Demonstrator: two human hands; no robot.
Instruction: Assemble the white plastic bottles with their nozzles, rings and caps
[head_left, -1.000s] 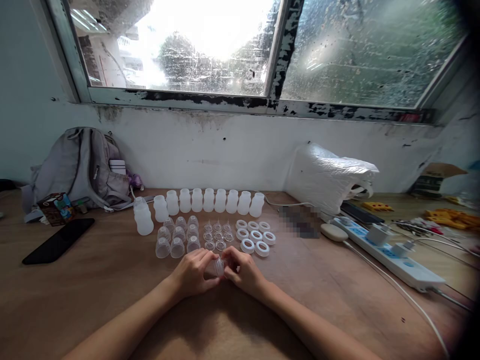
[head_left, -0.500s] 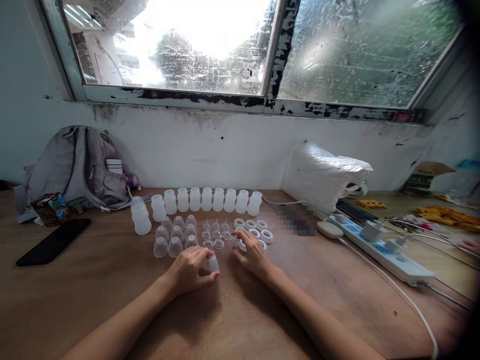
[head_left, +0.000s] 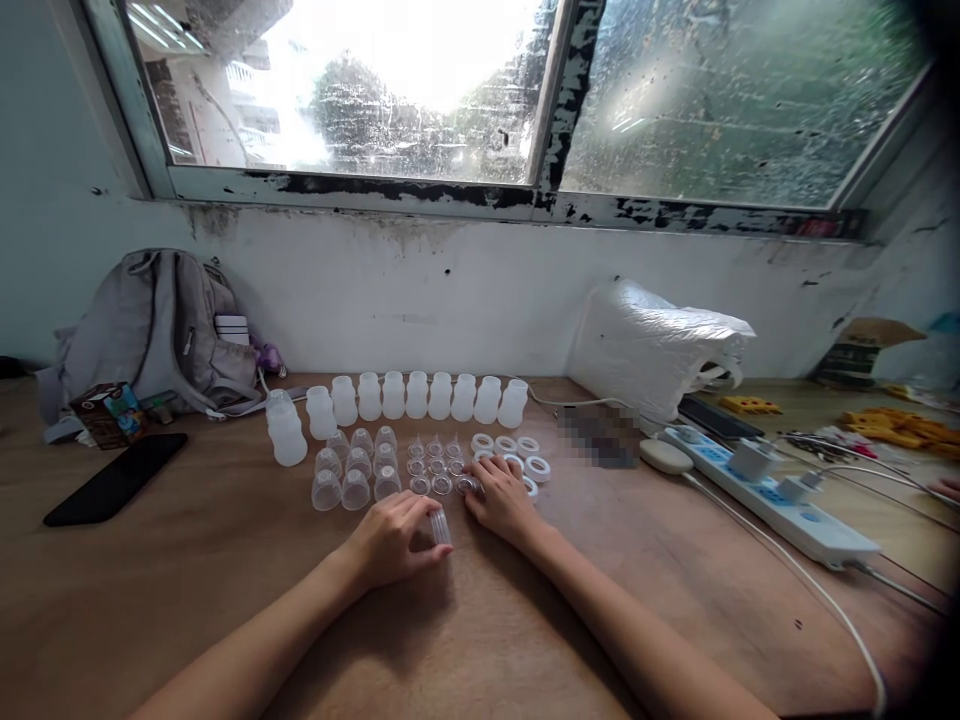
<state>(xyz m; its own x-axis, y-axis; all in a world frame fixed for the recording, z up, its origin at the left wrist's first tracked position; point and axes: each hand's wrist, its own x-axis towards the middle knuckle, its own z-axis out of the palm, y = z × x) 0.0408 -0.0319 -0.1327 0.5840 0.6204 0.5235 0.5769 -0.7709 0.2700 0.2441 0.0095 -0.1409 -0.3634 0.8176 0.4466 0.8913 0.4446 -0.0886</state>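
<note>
My left hand (head_left: 396,540) pinches a small stack of clear discs (head_left: 440,527) on edge between thumb and fingers, just above the table. Fingers of my right hand (head_left: 501,497) close around a clear bottle nipple (head_left: 466,485) at the near right corner of the nipple group. More clear bottle nipples (head_left: 436,466) stand in rows to its left. White collar rings (head_left: 537,468) lie in rows behind and beside my right hand, which partly hides them. Clear dome caps (head_left: 355,488) stand in rows left of the nipples. Behind runs a line of frosted baby bottles (head_left: 393,396).
A taller frosted bottle (head_left: 286,430) stands at the left end. Farther left are a black phone (head_left: 116,479), a small box (head_left: 110,414) and a grey backpack (head_left: 157,320). A power strip (head_left: 772,495) with cables, a white pad (head_left: 665,456) and a silvery bag (head_left: 652,350) occupy the right.
The nipple by my right hand now sits in line with its row's end, fingers closer around it. My left hand keeps the disc stack, slightly farther right in view. The whole view has shifted slightly.
</note>
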